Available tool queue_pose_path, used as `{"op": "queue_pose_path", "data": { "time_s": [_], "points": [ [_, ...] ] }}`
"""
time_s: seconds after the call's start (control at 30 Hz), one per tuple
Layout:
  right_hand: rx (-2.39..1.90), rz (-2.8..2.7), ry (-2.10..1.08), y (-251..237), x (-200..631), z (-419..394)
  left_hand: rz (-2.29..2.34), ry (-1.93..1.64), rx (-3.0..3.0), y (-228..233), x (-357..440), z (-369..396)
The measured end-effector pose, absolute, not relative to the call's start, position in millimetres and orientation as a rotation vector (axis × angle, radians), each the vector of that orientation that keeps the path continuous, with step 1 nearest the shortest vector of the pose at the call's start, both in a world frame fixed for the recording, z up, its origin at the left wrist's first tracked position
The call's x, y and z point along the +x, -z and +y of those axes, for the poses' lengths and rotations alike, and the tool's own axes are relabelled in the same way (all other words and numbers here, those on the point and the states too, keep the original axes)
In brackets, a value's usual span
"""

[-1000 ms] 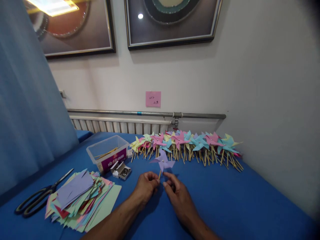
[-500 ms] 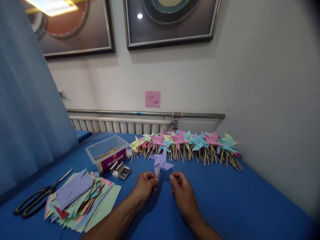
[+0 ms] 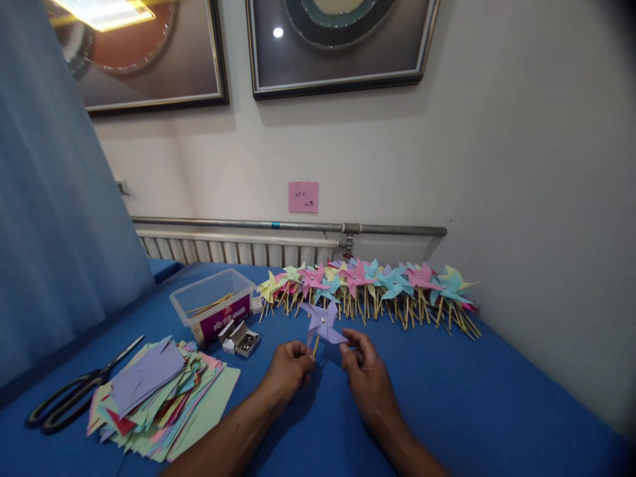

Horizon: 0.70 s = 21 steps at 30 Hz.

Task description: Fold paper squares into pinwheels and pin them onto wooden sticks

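My left hand (image 3: 289, 366) is closed around the thin stick of a purple paper pinwheel (image 3: 322, 320), which stands upright in front of me with a shiny pin at its centre. From the other side, my right hand (image 3: 365, 368) has the tip of the pinwheel's lower right blade between thumb and index finger. Behind the pinwheel lies a long row of finished pinwheels (image 3: 355, 277) in pink, blue, yellow and purple on wooden sticks. A small open box of metal pins (image 3: 247, 342) sits left of my left hand.
A clear plastic tub (image 3: 213, 305) with wooden sticks stands at the left on the blue table cover (image 3: 477, 411). Closer in are a pile of coloured paper sheets (image 3: 163, 397) and black-handled scissors (image 3: 74, 397). A radiator (image 3: 238, 248) and pipe run along the wall behind.
My right hand has moved up slightly, its fingers now at a blade of the purple pinwheel. The pinwheel's blades have turned a little; my left hand has kept its hold.
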State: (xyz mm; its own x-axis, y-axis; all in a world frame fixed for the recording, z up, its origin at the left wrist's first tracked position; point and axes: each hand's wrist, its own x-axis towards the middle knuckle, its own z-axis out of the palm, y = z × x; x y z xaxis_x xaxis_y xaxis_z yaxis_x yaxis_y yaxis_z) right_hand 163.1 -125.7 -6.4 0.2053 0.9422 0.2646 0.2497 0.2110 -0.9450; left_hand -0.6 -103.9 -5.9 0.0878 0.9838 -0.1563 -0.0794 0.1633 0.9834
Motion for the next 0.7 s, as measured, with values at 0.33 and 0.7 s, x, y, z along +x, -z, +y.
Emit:
{"op": "queue_pose_path", "data": {
  "time_s": [0.33,0.7],
  "points": [
    [-1.261,-1.436,-0.821,0,161,-131,1.168,-1.074,1.086,3,0,-105],
    [-1.311,-1.422,-0.803,7,160,-127,1.135,-1.067,1.061,2,-1,-106]
  ]
}}
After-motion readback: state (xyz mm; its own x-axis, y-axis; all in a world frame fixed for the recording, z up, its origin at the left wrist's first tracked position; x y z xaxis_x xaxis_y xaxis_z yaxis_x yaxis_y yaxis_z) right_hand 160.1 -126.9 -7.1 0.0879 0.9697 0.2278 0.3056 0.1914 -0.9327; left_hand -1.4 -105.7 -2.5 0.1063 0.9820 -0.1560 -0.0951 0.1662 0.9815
